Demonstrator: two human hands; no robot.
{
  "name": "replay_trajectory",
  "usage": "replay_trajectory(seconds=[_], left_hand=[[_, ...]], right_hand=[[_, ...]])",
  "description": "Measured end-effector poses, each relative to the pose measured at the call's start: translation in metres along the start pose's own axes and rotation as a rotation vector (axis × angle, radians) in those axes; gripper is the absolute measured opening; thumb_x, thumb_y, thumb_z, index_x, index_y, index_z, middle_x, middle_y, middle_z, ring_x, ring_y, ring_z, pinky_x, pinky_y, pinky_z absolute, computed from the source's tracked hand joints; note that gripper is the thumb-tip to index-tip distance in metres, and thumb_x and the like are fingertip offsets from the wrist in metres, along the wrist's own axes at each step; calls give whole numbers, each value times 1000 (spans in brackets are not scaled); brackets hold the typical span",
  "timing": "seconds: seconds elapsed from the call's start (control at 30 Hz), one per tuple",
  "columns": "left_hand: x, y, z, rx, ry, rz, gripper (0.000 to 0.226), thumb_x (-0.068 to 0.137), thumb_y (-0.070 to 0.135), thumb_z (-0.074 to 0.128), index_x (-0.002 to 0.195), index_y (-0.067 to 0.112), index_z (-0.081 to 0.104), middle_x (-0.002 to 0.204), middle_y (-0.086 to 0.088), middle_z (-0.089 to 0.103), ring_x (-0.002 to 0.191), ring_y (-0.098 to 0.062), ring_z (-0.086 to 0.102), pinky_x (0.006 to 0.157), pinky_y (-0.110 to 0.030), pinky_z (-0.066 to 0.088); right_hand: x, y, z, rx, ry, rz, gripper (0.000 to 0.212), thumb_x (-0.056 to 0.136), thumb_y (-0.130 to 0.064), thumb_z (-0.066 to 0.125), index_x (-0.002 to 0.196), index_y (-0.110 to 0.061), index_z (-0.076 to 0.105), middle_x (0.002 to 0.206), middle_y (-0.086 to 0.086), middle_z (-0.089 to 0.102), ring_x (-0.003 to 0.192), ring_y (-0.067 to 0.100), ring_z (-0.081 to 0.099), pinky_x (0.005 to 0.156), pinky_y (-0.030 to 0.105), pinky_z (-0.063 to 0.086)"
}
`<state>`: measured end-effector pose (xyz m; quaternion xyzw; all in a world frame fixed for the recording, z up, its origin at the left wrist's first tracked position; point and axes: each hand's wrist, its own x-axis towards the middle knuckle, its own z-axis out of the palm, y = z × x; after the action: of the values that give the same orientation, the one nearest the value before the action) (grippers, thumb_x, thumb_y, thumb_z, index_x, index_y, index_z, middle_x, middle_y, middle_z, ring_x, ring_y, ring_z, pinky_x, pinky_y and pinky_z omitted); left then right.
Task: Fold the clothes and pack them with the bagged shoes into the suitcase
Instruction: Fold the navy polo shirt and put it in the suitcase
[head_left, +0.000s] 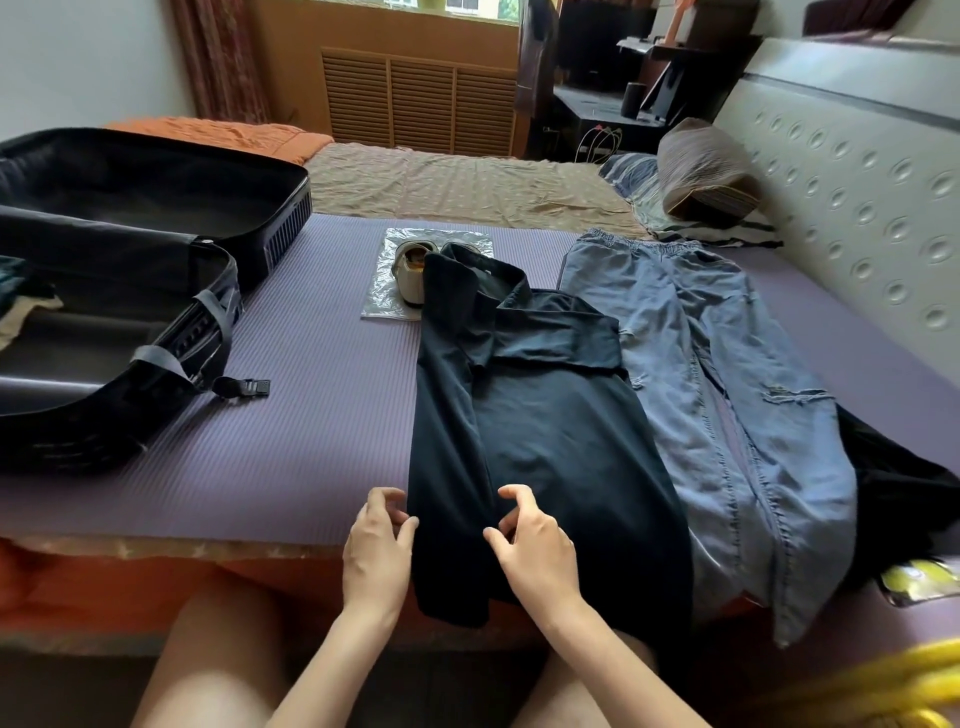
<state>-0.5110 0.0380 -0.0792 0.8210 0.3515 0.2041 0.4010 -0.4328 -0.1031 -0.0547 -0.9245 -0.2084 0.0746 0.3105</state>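
Shirt: dark collared shirt (535, 415), sides folded in, on the purple mat (311, 395); collar overlaps the bagged shoes (410, 275), right edge overlaps the jeans (727, 374), hem overhangs the bed edge.
Left hand (376, 545): loosely curled at the shirt's left edge, holding nothing.
Right hand (535, 551): curled over the hem; grip cannot be told.
Room: bare mat between the shirt and the open suitcase (130, 312).

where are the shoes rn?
Head view, centre: the beige shoes sit on or in a clear plastic bag on the purple mat, partly under the dark navy shirt's collar, open black suitcase to their left, blue jeans right.
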Motion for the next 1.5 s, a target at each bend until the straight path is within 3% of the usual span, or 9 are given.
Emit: replay_trajectory(seconds=[0.23,0.47,0.73,0.87,1.0,1.1,1.17,1.33,1.5], left_hand=[[-1,-5,-3,-110,34,25,22,88,7,61,107,14,53,87,2,56,81,-6,52,69,-18,38],[-1,-7,-3,59,53,137,26,86,7,63,109,17,55,91,4,54,82,-9,54,75,-25,48],[39,2,8,247,-20,408,46,87,7,63,131,12,54,142,-7,45,136,-23,36,110,-41,29],[62,5,17,414,-234,462,56,98,40,29,149,20,20,155,5,1,140,-11,-11,117,-40,-6],[71,-3,21,587,-355,457,95,68,70,-25,150,28,-3,156,9,-14,141,-8,-22,110,-34,-22],[68,-5,21,634,-354,461,104,55,67,-46,146,30,-15,152,11,-23,140,-10,-27,104,-29,-32],[67,-7,21,613,-350,442,97,61,66,-43,145,30,-13,152,10,-21,141,-12,-23,104,-29,-31],[67,-10,22,631,-337,438,59,101,46,2,144,20,32,150,-2,34,141,-17,22,112,-38,5],[72,6,20,444,-241,421,79,83,59,-5,149,23,18,157,6,15,145,-8,5,115,-28,-10]], right_hand=[[-3,1,1,-14,32,-27,39,91,-29,58,127,-27,43,87,-15,59,91,13,63,77,25,42],[3,0,3,-73,31,-14,37,89,-36,58,123,-28,44,86,-12,63,92,13,62,74,28,42],[72,-21,-14,96,54,71,22,91,-35,58,106,-20,61,96,-5,68,95,17,62,79,30,44],[121,-35,-11,224,-2,160,26,90,-31,61,110,-15,60,108,2,67,105,20,60,83,29,43],[148,-44,0,294,-46,252,37,88,-30,65,118,-10,56,121,7,62,114,22,54,89,29,41],[156,-49,9,275,-1,304,38,84,-28,68,116,-15,54,115,3,63,111,23,57,83,28,40],[157,-51,12,255,79,292,29,85,-22,65,111,-17,54,104,1,66,103,22,61,76,27,40],[158,-33,8,105,200,173,16,89,-17,55,105,-20,54,97,-1,65,99,20,57,74,29,40],[164,-20,12,77,123,128,19,90,-29,56,105,-18,58,102,-2,62,108,20,51,80,30,40]])
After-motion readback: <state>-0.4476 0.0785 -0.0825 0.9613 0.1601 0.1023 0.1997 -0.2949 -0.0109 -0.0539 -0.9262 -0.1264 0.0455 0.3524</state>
